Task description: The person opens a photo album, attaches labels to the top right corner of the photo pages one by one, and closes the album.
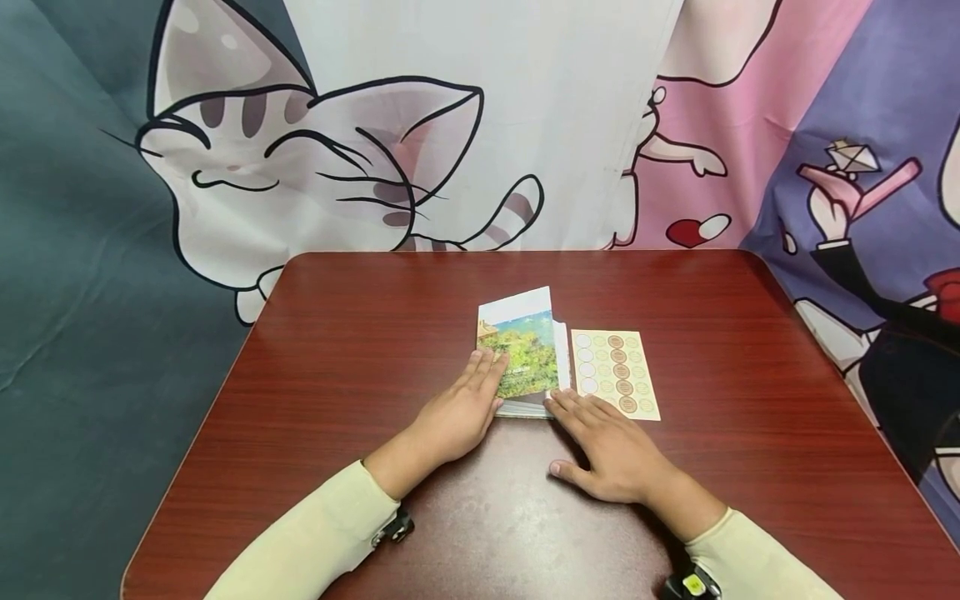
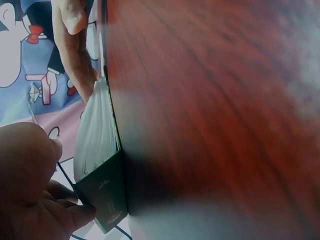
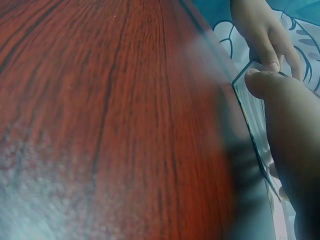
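Note:
A small photo album (image 1: 522,354) lies on the table, with a green landscape picture on its cover. The cover stands partly lifted, and pale pages (image 1: 561,354) show beneath it on the right. My left hand (image 1: 457,408) holds the album's left side, its fingers along the cover's edge. In the left wrist view, fingertips touch the dark green spine (image 2: 107,195) beside a thick stack of pages (image 2: 97,135). My right hand (image 1: 611,446) rests its extended fingers at the album's lower right corner, with the thumb spread away.
A cream sticker sheet (image 1: 637,354) with rows of round stickers lies just right of the album. The reddish-brown table (image 1: 360,325) has rounded corners. Behind it hangs a cloth backdrop (image 1: 570,117) with cartoon figures.

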### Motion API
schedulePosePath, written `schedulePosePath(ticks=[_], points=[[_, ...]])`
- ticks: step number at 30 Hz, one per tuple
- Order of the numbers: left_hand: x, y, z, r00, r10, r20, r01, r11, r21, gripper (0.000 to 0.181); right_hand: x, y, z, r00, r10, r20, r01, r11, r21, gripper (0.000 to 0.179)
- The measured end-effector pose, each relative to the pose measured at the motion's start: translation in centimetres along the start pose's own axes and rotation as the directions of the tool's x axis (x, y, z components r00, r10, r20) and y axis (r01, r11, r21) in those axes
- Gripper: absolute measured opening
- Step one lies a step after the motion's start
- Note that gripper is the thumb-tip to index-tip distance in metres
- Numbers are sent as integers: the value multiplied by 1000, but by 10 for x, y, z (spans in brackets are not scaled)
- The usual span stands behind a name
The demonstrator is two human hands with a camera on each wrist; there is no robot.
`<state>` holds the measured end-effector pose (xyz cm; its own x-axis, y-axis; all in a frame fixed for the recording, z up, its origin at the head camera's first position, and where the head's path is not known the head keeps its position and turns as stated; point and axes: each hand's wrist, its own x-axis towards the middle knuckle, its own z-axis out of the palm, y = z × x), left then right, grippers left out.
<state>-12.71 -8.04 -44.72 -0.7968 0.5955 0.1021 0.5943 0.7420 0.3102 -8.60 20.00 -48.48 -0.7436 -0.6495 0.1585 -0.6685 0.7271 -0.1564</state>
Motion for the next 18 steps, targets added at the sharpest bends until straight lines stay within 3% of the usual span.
schedulePosePath(ticks=[6, 10, 18], points=[[-1, 3, -2, 1000, -10, -23, 10, 1000, 5, 60, 1, -2, -2, 1000, 14, 24, -14, 1000, 4, 86], [-3, 3, -3, 997, 3, -75, -4, 1000, -8, 60, 1, -2, -3, 999, 18, 32, -18, 1000, 1, 86], [-8, -1, -4, 980, -10, -197, -6, 997, -81, 80, 1, -1, -3, 999, 19, 26, -19, 1000, 8, 86]])
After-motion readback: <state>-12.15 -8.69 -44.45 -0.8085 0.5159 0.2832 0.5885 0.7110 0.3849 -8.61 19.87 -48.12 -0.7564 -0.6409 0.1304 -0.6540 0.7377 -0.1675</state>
